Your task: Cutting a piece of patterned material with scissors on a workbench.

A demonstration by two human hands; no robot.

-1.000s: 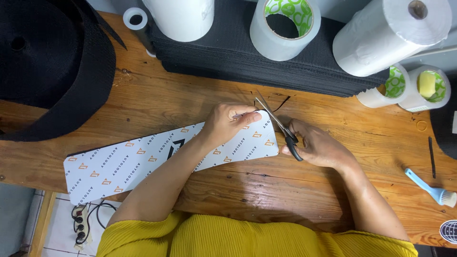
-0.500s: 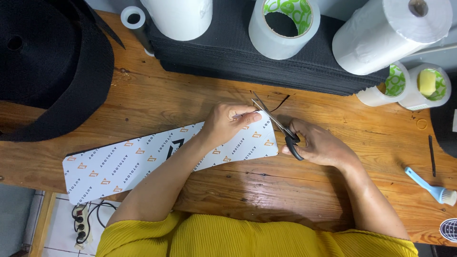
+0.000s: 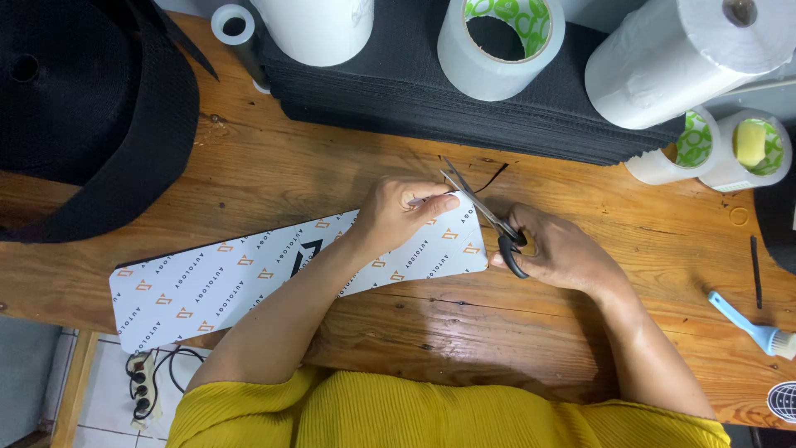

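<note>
A long white printed card strip [image 3: 215,282] lies flat on the wooden table [image 3: 414,323]. My left hand [image 3: 398,214] presses its right end, fingertips pinching at the top corner. My right hand [image 3: 560,253] grips black-handled scissors [image 3: 485,214], blades parted and pointing up-left at that corner. A thin black sliver [image 3: 496,176] sticks out just beyond the blade tips.
A big black webbing roll [image 3: 83,108] fills the far left. A stack of black sheets [image 3: 464,99] at the back carries white rolls [image 3: 688,58] and a tape roll [image 3: 500,41]. Two small tape rolls [image 3: 713,149], a blue brush [image 3: 750,325] and a black strip [image 3: 755,272] lie at right.
Nothing has visibly moved; both hands stay at the strip's right end with the scissors at the corner.
</note>
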